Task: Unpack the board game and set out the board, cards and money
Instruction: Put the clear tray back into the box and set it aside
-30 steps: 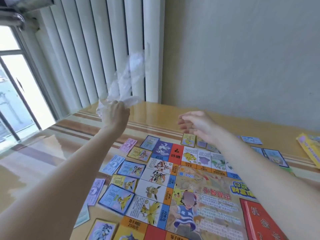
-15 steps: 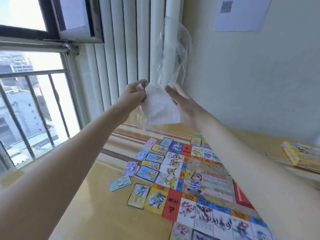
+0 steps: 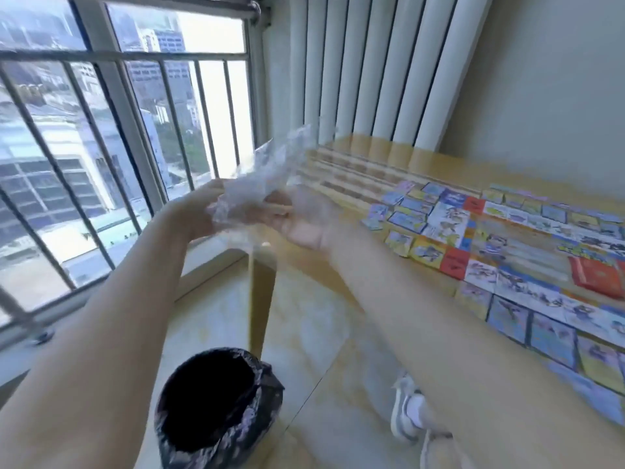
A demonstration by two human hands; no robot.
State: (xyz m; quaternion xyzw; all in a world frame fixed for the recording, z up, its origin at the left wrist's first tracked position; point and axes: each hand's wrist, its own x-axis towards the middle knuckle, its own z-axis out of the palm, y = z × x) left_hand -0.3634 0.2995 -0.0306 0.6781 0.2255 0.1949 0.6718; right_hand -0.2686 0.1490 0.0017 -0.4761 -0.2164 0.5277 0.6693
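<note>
Both my hands hold a crumpled clear plastic wrapper (image 3: 267,174) in the air past the table's left corner. My left hand (image 3: 194,214) grips its left side, and my right hand (image 3: 297,221) presses against it from the right, palm up. The colourful game board (image 3: 527,252) lies flat on the yellow table (image 3: 378,164) at the right. Picture cards and paper money (image 3: 402,211) lie in rows along the board's left and near edges. A red card stack (image 3: 598,275) rests on the board.
A bin lined with a black bag (image 3: 216,404) stands on the tiled floor below my hands, beside the table leg (image 3: 260,299). A barred window (image 3: 101,157) fills the left. White vertical blinds (image 3: 372,69) hang behind the table. My shoe (image 3: 406,411) is near the bin.
My view has swung left and down, away from the table toward the window and the bin. Both hands carried the wrapper leftward off the table's corner and lowered it.
</note>
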